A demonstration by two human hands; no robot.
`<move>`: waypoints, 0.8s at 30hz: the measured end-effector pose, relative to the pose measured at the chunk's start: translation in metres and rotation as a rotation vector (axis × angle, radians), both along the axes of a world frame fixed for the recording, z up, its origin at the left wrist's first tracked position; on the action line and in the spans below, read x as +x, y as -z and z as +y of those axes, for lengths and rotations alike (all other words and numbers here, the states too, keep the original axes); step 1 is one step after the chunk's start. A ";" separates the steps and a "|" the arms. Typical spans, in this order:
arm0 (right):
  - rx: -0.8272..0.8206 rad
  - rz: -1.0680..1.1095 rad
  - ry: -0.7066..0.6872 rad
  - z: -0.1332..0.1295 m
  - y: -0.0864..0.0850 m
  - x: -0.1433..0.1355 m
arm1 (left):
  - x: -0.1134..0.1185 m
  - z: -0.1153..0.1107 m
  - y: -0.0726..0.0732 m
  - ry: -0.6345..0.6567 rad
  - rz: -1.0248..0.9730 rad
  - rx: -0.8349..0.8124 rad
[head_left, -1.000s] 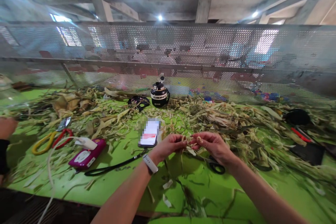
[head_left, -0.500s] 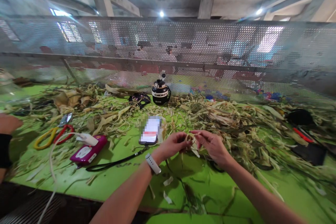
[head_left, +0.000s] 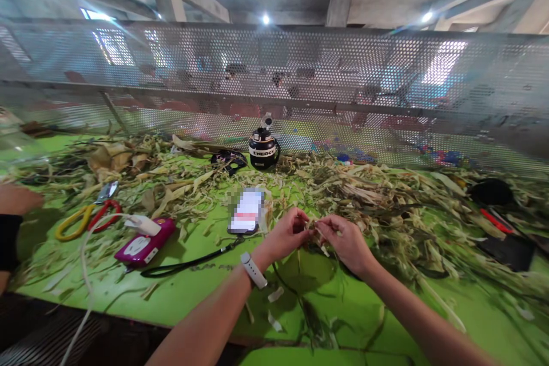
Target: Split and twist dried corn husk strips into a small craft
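Observation:
My left hand (head_left: 288, 234), with a pale watch band (head_left: 253, 270) on its wrist, is closed in a pinch on a small piece of dried corn husk (head_left: 312, 230). From the other side my right hand (head_left: 346, 243) pinches the same piece, thumb and forefinger close to the left fingertips. Both hands hang just above the green table (head_left: 201, 291). Fingers partly hide the husk, so its full shape cannot be made out. Behind the left hand lies a phone (head_left: 246, 211) with a blurred screen, a black strap (head_left: 193, 263) running from it.
Husk strips (head_left: 360, 189) are strewn widely. At left are yellow-and-red-handled scissors (head_left: 77, 223) and a purple power strip (head_left: 146, 243) with a white cable. A black bottle (head_left: 262, 151) stands before a perforated metal screen (head_left: 291, 57). Another person's hand (head_left: 19, 200) shows far left.
My fingers have shifted slightly around the husk, the right hand turning a little inward and down. The other person's hand at far left has moved slightly right.

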State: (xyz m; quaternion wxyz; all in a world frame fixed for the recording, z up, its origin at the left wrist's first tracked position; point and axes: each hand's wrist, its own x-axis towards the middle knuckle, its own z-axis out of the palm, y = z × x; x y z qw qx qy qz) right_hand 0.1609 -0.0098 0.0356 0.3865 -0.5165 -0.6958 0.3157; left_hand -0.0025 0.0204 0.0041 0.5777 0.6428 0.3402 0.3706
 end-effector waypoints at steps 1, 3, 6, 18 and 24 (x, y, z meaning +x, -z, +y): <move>-0.014 0.007 0.016 0.000 -0.001 -0.001 | 0.001 -0.001 -0.001 -0.007 -0.001 0.013; -0.013 0.025 0.045 -0.001 -0.002 -0.002 | 0.002 -0.002 -0.003 -0.018 0.000 0.041; -0.015 0.056 0.016 -0.001 -0.002 -0.003 | 0.002 -0.005 -0.005 -0.023 0.031 0.074; -0.479 0.368 -0.196 0.006 -0.011 0.010 | 0.003 -0.005 0.000 0.060 0.013 0.148; -0.498 0.420 -0.183 0.005 -0.010 0.009 | 0.001 -0.004 0.000 0.083 -0.003 0.123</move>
